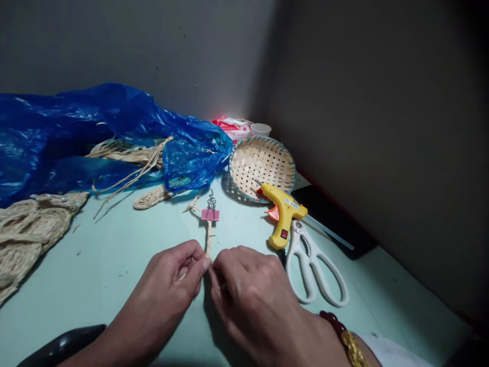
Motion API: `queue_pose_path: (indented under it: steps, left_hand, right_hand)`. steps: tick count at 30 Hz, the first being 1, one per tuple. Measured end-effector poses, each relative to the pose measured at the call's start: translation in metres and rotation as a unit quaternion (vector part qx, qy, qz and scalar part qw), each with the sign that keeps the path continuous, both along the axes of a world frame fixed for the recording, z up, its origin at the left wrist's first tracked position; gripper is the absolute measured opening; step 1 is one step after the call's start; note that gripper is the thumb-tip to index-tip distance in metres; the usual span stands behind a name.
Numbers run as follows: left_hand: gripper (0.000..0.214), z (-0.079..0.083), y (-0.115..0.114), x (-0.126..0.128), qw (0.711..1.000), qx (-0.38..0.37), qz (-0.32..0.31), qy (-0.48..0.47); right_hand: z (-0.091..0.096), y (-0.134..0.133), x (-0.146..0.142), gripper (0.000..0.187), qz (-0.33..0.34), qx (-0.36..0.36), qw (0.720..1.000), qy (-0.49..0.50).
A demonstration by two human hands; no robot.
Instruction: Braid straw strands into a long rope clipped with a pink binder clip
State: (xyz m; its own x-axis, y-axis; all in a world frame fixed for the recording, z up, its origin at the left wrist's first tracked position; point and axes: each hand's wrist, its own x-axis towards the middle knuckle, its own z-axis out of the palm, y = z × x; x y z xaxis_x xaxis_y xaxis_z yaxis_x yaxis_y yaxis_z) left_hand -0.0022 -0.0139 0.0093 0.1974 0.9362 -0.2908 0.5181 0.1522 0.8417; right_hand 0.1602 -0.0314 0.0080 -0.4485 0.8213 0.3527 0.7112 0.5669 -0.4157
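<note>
A thin braided straw strand [208,239] lies on the pale green table [114,260], clamped at its far end by a pink binder clip [210,214]. My left hand [173,278] pinches the near end of the strand between thumb and fingers. Touching it from the right, my right hand [248,293] has its fingers closed on the same end of the strand. A beaded bracelet [344,334] shows on my right wrist.
A yellow glue gun [283,215] and white scissors [315,267] lie right of my hands. A woven basket [262,165] leans behind them. A blue plastic bag [95,137] with straw fibres and a braided straw pile [26,229] fill the left.
</note>
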Motion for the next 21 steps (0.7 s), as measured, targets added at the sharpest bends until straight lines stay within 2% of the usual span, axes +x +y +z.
queue_pose_path:
  steps: [5,8,11,14,17,19,21]
  left_hand:
    - [0.027,0.002,0.004,0.003,0.989,-0.062,0.01,-0.134]
    - [0.029,-0.001,0.006,0.0,0.974,-0.123,0.04,-0.186]
    - [0.031,-0.005,0.006,-0.003,0.961,-0.157,0.054,-0.219]
    - [0.032,-0.006,0.005,-0.005,0.962,-0.152,0.038,-0.224]
    - [0.03,-0.004,0.004,-0.006,0.968,-0.129,0.034,-0.211]
    - [0.026,-0.001,0.004,-0.007,0.973,-0.102,0.032,-0.207]
    - [0.024,0.003,0.004,-0.007,0.974,-0.086,0.032,-0.206]
  right_hand:
    - [-0.009,-0.004,-0.008,0.017,-0.009,0.044,0.999,0.002]
    - [-0.008,-0.002,-0.01,0.019,0.004,0.126,0.992,-0.022]
    - [-0.008,-0.002,-0.01,0.021,0.032,0.206,0.977,-0.051]
    - [-0.009,-0.004,-0.009,0.021,0.039,0.245,0.966,-0.074]
    - [-0.006,-0.005,-0.007,0.016,0.054,0.236,0.968,-0.072]
    - [0.002,-0.003,-0.004,0.021,0.06,0.17,0.983,-0.032]
    - [0.012,0.001,0.002,0.026,0.037,0.068,0.996,0.04]
